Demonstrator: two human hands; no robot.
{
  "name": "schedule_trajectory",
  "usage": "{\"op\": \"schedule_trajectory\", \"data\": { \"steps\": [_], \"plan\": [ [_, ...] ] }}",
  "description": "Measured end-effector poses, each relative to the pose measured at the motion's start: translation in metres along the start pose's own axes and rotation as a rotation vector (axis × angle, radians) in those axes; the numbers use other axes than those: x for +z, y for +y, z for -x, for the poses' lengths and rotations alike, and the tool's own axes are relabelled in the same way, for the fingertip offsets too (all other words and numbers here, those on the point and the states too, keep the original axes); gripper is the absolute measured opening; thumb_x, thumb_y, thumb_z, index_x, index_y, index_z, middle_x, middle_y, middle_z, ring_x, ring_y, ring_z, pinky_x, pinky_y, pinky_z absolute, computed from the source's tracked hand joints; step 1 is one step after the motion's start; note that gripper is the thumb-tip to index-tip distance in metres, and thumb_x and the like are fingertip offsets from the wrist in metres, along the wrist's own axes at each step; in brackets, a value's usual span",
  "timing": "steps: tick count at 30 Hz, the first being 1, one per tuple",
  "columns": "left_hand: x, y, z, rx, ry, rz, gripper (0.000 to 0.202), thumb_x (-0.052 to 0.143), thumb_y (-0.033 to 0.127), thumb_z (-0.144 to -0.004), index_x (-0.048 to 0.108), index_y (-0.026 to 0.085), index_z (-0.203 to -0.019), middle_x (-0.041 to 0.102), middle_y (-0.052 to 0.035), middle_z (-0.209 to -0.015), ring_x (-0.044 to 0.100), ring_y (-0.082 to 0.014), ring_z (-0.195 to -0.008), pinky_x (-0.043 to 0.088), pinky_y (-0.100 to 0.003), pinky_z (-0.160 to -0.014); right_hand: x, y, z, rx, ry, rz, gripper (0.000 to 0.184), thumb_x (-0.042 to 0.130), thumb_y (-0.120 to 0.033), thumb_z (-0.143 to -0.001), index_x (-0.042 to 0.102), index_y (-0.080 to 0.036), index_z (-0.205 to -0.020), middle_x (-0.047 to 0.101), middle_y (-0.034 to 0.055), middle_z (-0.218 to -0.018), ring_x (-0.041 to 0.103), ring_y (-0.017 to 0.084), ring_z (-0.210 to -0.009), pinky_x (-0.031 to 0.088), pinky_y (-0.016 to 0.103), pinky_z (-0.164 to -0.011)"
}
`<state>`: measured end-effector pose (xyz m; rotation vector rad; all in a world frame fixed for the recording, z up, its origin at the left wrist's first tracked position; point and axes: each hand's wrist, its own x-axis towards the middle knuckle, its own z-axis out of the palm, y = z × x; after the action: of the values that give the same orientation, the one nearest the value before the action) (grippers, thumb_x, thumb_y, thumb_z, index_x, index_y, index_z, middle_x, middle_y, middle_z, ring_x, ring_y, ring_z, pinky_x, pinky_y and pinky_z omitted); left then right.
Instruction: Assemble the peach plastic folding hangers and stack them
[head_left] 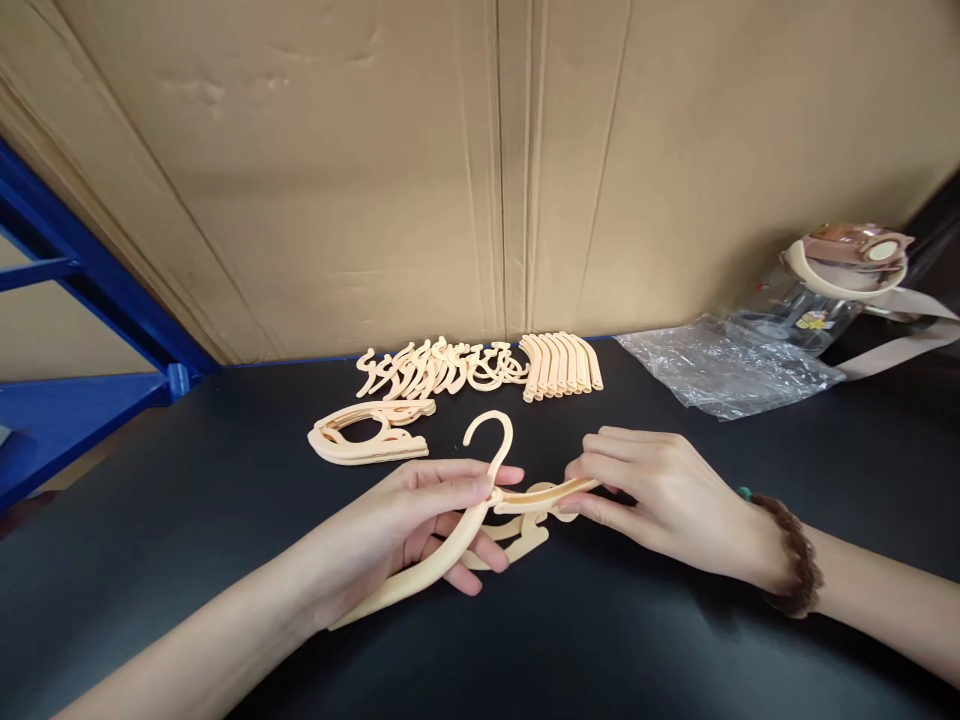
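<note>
A cream plastic hanger with a hook on top lies across both hands just above the black table. My left hand is closed round its left arm near the hook. My right hand pinches the end of its right arm piece. Under the hanger, a further cream piece rests on the table. Behind it lies a small stack of folded hanger parts.
Rows of cream hook pieces and curved arm pieces lie at the table's back edge against a cardboard wall. A crumpled clear plastic bag and a tilted clear water bottle with a strap sit at back right. A blue metal frame stands left.
</note>
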<state>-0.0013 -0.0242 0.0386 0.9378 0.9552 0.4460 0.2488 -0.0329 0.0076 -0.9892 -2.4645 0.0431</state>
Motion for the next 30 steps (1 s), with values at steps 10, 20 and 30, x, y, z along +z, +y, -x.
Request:
{"op": "schedule_trajectory", "data": {
  "steps": [10,20,30],
  "plan": [
    [0.004,-0.001,0.002,0.113,0.037,-0.229,0.027,0.067,0.038,-0.084,0.072,0.018,-0.101,0.072,-0.0017,-0.069,0.067,-0.0116,-0.063,0.056,-0.018,-0.063,-0.001,-0.002,-0.001,-0.017,0.015,0.004,0.031,0.046,-0.037,-0.097,0.061,-0.017,-0.079,0.058,-0.0004,-0.068,0.048,0.012,-0.061,0.033,0.025,-0.058],
    [0.001,-0.004,0.002,0.177,0.088,-0.288,0.030,0.067,0.040,-0.082,0.072,0.019,-0.103,0.068,0.0014,-0.065,0.061,-0.0101,-0.060,0.051,-0.020,-0.066,-0.005,-0.011,0.001,0.164,-0.080,-0.184,0.032,0.051,-0.041,-0.095,0.065,-0.018,-0.078,0.059,-0.0022,-0.066,0.052,0.009,-0.058,0.035,0.022,-0.056],
    [0.008,-0.013,-0.001,0.388,0.191,-0.593,0.040,0.046,0.036,-0.093,0.061,0.020,-0.126,0.064,0.0014,-0.065,0.060,-0.0133,-0.061,0.048,-0.020,-0.056,-0.006,-0.013,0.001,0.338,-0.167,-0.257,0.040,0.049,-0.049,-0.093,0.063,-0.020,-0.070,0.052,-0.0050,-0.057,0.045,0.009,-0.051,0.031,0.022,-0.049]
  ]
}}
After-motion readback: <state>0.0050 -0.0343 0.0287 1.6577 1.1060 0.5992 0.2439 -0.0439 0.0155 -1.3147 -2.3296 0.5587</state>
